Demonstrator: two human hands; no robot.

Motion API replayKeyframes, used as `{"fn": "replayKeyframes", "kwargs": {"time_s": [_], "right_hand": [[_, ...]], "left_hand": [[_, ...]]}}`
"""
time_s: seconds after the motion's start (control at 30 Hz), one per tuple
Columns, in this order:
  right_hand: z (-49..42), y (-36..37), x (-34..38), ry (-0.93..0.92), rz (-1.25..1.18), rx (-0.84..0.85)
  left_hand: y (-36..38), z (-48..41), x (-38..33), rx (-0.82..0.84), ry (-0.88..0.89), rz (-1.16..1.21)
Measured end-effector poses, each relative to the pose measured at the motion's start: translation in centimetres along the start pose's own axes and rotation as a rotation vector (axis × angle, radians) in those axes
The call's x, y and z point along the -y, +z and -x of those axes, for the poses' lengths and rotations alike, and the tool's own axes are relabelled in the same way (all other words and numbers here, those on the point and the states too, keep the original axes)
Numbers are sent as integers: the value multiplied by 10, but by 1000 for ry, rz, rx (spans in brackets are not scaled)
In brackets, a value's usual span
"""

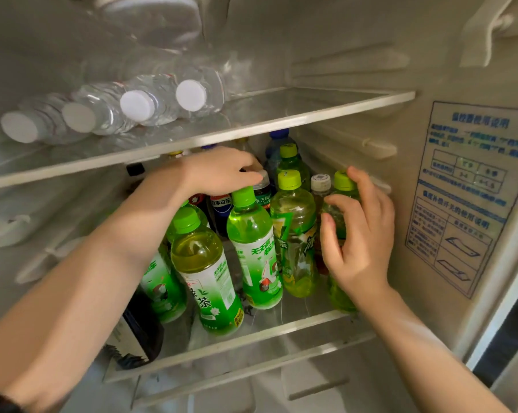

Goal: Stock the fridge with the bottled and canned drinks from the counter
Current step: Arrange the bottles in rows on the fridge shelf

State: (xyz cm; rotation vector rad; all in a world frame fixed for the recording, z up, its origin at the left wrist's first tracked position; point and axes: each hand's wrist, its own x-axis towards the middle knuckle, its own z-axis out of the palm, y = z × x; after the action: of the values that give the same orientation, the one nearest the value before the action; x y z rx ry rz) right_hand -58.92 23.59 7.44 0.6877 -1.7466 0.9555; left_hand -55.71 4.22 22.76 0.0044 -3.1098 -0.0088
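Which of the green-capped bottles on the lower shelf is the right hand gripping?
The rightmost green-capped bottle, nearest the fridge's right wall: the right hand curls round its shoulder. The others stand to its left, outside that hand.

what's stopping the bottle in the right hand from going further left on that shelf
A white-capped bottle stands directly left of the green bottle that the right hand grips, with a yellow-green bottle just beyond it. The left hand pinches a grey-capped bottle farther back.
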Motion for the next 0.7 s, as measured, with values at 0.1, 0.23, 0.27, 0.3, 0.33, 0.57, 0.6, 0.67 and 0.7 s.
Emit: {"fn": "replayKeyframes", "kwargs": {"time_s": [0.1,0.23,0.27,0.3,0.33,0.57,0.6,0.67,0.7], "right_hand": [[0,0,0,-7,9,-10],[1,-1,0,-29,11,-15],[0,-1,0,-31,8,-12],[0,-1,0,-32,5,-10],[0,-2,0,-32,3,-6],[1,-2,0,-27,-12,15],[1,-1,0,-24,-15,17],[1,-1,1,-22,-18,18],[1,0,1,-23,-18,15]], "left_hand": [[-2,-12,1,53,-11,66],[2,-29,2,129,-24,114],[2,-32,2,126,-16,128],[0,-34,4,127,-8,136],[-1,-33,5,135,-5,141],[-3,-19,34,175,-82,153],[-3,-16,39,175,-103,170],[-2,-11,49,175,-135,186],[-3,-8,54,174,-152,172]]}}
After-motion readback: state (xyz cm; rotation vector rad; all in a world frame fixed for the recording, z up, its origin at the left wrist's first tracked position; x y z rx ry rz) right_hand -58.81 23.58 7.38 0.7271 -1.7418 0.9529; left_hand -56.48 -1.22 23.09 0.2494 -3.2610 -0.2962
